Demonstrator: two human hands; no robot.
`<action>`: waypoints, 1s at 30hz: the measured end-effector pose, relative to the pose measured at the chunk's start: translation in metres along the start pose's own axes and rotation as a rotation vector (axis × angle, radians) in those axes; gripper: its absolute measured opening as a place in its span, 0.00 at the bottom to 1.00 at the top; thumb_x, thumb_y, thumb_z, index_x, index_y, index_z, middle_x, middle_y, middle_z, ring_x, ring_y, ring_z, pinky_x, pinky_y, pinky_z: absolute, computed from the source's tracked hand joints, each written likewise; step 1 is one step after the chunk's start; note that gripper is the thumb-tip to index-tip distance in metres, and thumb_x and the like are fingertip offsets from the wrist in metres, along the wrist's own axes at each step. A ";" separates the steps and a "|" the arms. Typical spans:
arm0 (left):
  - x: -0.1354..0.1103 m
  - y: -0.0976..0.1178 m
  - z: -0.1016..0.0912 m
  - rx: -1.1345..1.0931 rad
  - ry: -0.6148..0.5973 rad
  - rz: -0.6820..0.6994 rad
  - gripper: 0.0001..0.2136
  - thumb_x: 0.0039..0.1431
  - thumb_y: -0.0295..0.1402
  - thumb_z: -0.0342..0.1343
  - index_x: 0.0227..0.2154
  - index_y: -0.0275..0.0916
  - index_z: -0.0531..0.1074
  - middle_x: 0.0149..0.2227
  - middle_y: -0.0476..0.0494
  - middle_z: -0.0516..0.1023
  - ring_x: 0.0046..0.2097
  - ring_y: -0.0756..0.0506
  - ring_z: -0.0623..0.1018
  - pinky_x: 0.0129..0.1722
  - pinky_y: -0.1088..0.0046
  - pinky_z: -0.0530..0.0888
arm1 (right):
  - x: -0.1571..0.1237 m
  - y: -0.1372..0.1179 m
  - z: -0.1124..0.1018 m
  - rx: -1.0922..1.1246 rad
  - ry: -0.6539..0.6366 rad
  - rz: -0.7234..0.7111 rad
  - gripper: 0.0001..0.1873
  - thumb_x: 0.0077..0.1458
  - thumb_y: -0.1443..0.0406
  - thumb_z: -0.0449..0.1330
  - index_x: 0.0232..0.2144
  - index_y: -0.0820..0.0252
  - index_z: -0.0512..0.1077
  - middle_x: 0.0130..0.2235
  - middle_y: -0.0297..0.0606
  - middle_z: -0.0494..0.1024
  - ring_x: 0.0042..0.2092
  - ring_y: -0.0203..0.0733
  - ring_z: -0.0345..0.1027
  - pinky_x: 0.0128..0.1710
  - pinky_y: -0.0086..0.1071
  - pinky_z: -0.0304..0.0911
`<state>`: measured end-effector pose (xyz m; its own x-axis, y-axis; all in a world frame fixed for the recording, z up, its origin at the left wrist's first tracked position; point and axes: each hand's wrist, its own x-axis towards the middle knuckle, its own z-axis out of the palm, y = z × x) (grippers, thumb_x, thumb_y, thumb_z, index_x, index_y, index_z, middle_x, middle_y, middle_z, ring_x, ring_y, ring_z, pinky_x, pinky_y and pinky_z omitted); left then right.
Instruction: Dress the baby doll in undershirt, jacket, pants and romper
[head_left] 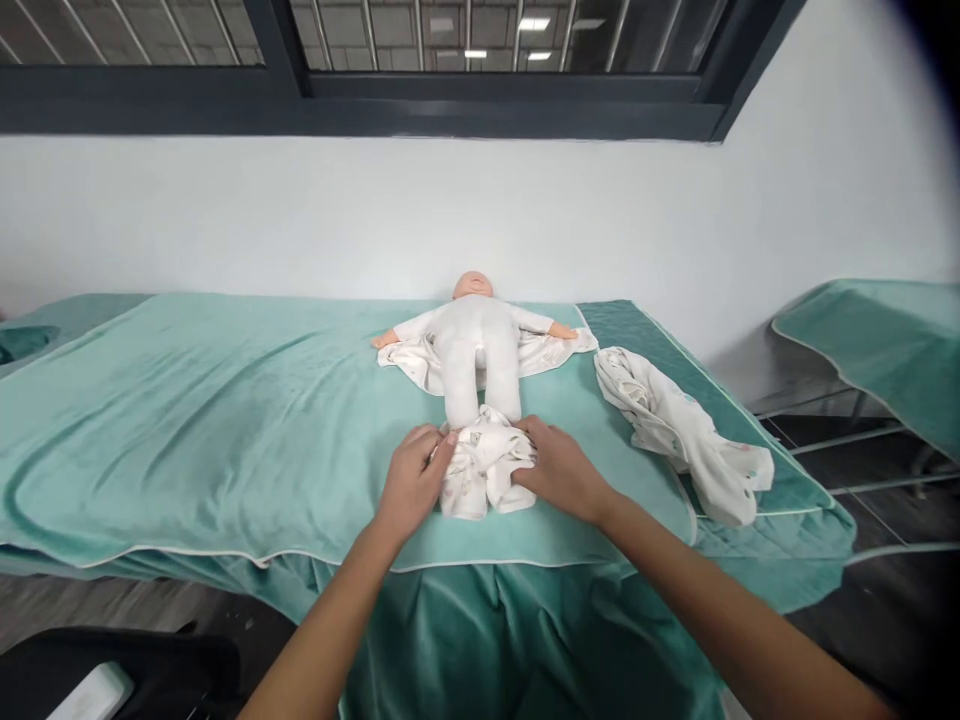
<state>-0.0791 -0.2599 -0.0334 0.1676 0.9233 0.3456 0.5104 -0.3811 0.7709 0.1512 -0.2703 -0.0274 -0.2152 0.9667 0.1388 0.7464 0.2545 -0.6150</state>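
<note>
A baby doll (pixel 480 325) with a white cloth body lies on its back, arms spread and legs toward me. Around the ends of its legs are bunched white printed baby pants (pixel 484 460). My left hand (pixel 416 475) grips the pants at their left edge, thumb on top. On the opposite edge, my right hand (pixel 559 465) pinches the same fabric. The doll's feet are hidden in the cloth. Beneath its back and arms a white printed baby top (pixel 547 350) lies spread open.
Another white printed baby garment (pixel 682 425) lies crumpled to the right on the green-covered bed (pixel 225 430). A white wall and barred window (pixel 495 60) stand behind. At lower left is a black chair-like object (pixel 150 670) with a white item on it.
</note>
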 end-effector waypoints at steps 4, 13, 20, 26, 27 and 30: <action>0.006 0.022 -0.013 -0.132 -0.128 -0.259 0.25 0.63 0.52 0.49 0.18 0.40 0.54 0.20 0.53 0.55 0.25 0.51 0.59 0.25 0.72 0.55 | 0.000 -0.017 -0.025 0.130 -0.117 0.037 0.15 0.45 0.67 0.62 0.38 0.55 0.68 0.36 0.35 0.78 0.37 0.44 0.69 0.34 0.32 0.60; 0.055 0.071 -0.062 -0.807 -0.261 -0.340 0.16 0.55 0.46 0.62 0.36 0.37 0.76 0.34 0.42 0.80 0.35 0.43 0.78 0.36 0.67 0.74 | 0.034 -0.058 -0.121 0.588 -0.465 -0.116 0.22 0.46 0.51 0.69 0.38 0.59 0.75 0.40 0.38 0.79 0.42 0.45 0.73 0.39 0.35 0.69; 0.116 0.150 -0.125 -0.590 -0.283 0.062 0.13 0.55 0.39 0.65 0.26 0.37 0.70 0.25 0.51 0.69 0.27 0.51 0.70 0.27 0.74 0.68 | 0.065 -0.132 -0.195 0.320 -0.292 -0.123 0.28 0.62 0.43 0.52 0.33 0.60 0.77 0.29 0.36 0.76 0.34 0.37 0.72 0.34 0.28 0.69; 0.133 0.205 -0.162 -0.281 -0.297 0.364 0.12 0.49 0.32 0.70 0.34 0.41 0.73 0.29 0.51 0.72 0.31 0.49 0.74 0.32 0.72 0.70 | 0.078 -0.176 -0.233 0.254 -0.410 -0.392 0.10 0.57 0.64 0.67 0.29 0.67 0.73 0.27 0.32 0.74 0.27 0.27 0.66 0.28 0.20 0.66; 0.134 0.208 -0.165 -0.192 -0.282 0.372 0.14 0.48 0.30 0.70 0.37 0.41 0.74 0.31 0.51 0.73 0.34 0.48 0.75 0.37 0.70 0.72 | 0.081 -0.178 -0.237 0.272 -0.358 -0.433 0.09 0.55 0.68 0.68 0.28 0.67 0.71 0.26 0.31 0.73 0.27 0.27 0.67 0.26 0.20 0.65; 0.133 0.209 -0.166 -0.031 -0.180 0.322 0.17 0.50 0.31 0.69 0.43 0.40 0.75 0.36 0.48 0.76 0.49 0.39 0.77 0.51 0.57 0.72 | 0.084 -0.179 -0.245 0.270 -0.162 -0.514 0.11 0.54 0.70 0.68 0.27 0.65 0.69 0.23 0.27 0.70 0.27 0.28 0.68 0.26 0.20 0.65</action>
<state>-0.0902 -0.2252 0.2628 0.4624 0.7480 0.4761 0.3819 -0.6526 0.6545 0.1540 -0.2281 0.2848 -0.6151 0.6995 0.3639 0.3390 0.6513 -0.6789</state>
